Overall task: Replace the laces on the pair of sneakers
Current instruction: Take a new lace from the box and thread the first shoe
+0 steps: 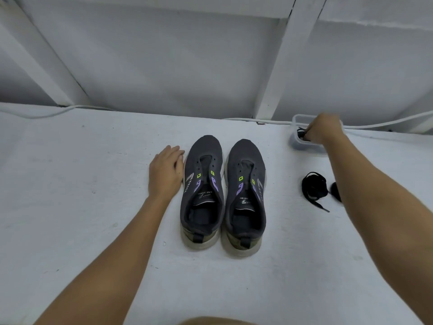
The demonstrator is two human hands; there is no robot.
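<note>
Head view: sneakers (223,195) parallel, toes pointing away.

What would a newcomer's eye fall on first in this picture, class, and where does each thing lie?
First, the pair of dark sneakers standing side by side, unlaced, in the middle of the white surface. The left hand lies flat beside the left shoe, while the right hand reaches into a small clear tub at the far right, pinching something dark. A bundle of black laces lies to the right of the shoes.
</note>
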